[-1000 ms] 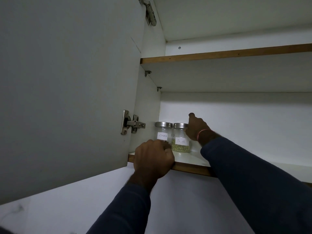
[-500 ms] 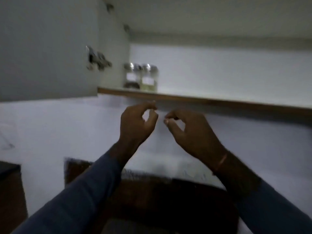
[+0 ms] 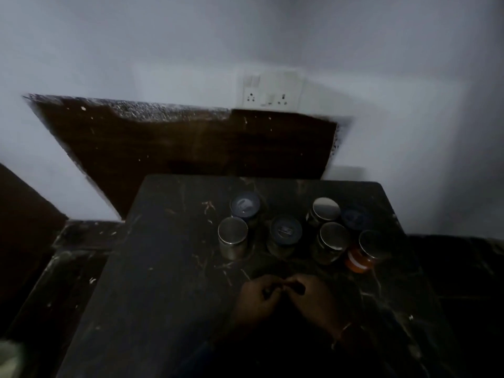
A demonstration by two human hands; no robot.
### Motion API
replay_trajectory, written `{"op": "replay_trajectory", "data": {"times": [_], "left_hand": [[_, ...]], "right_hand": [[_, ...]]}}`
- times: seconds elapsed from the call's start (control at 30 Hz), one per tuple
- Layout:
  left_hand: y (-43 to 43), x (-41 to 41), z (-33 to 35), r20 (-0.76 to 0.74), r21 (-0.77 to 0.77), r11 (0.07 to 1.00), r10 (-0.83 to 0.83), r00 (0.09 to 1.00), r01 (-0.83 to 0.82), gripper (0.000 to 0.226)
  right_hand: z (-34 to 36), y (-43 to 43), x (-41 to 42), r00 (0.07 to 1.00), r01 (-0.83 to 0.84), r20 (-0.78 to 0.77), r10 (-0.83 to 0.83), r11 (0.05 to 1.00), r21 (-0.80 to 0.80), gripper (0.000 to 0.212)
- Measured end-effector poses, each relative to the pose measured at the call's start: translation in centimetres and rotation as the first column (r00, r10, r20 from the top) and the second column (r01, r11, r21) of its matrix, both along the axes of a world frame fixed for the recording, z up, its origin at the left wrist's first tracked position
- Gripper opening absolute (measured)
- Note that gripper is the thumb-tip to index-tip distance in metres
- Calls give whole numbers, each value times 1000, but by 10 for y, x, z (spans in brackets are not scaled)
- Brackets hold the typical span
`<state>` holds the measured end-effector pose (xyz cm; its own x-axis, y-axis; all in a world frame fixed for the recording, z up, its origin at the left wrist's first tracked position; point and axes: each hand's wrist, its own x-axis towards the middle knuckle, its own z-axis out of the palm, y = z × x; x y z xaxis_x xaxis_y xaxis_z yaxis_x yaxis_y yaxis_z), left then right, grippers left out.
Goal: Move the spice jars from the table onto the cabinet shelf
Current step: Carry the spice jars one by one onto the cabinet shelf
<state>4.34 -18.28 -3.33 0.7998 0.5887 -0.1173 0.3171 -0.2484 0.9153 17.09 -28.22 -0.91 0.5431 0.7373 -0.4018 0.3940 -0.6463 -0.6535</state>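
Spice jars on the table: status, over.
Left hand and right hand empty, fingertips together above the dark table. Seven spice jars upright, clustered ahead, untouched. Nothing blocking.

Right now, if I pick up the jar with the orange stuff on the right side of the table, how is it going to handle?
The orange jar looks like glass with a metal lid, so probably rigid, smooth and breakable if dropped. It seems well filled, so likely heavyish for its size. It stands close beside another silver-lidded jar, so a sideways nudge may knock that one.
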Motion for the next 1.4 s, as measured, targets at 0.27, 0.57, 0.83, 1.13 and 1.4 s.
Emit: {"op": "replay_trajectory", "data": {"times": [0.27, 0.57, 0.83, 1.13, 1.4], "left_hand": [[32, 22, 8, 13, 217, 905, 373, 928, -367, 25], [118, 31, 13, -365, 339, 924, 303, 880, -178, 91], [133, 10, 0, -282, 226, 926, 360, 889, -303, 53], [104, 10, 59, -104, -277, 915, 275, 956, -293, 15], [88, 21, 80, -71, -180, 963, 192, 979, -202, 42]], "right_hand": [[2, 6, 29, 999, 35, -44, -31, 995, 90, 10], [-10, 16, 24, 991, 12, -134, 1, 995, 96, 28], [-22, 9, 24, 976, 87, -208, -60, 989, 121, 30], [-14, 26, 10, 947, 81, -322, 3, 965, 249, 98], [3, 37, -10, 936, 135, -348, 50, 863, 486, 100]]}}
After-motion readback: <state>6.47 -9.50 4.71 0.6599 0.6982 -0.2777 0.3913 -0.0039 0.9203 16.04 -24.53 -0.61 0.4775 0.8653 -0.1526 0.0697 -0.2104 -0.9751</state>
